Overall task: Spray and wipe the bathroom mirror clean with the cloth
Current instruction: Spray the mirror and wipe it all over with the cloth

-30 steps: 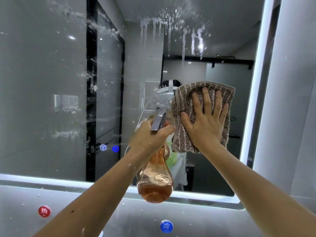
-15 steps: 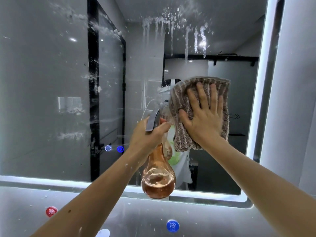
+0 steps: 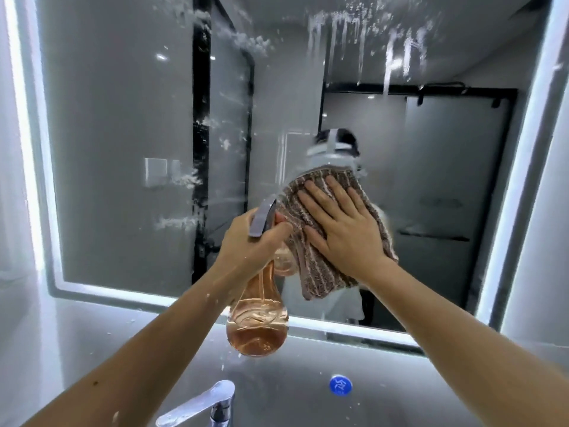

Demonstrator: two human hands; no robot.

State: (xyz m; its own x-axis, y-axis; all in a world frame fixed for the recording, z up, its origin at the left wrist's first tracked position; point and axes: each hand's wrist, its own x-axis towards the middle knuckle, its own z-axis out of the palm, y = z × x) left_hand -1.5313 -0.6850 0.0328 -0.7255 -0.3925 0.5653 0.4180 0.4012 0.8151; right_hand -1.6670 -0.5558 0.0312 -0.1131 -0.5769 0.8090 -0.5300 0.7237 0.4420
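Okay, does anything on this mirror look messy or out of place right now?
Yes: white foam runs streak down the top of the mirror, with more splatter at left. The cloth under the right hand hasn't reached them.

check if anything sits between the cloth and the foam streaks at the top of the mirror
Nothing visible does. The cloth lies flat on the mirror under the right hand, with bare glass above it up to the foam streaks. The spray bottle in the left hand hangs lower left.
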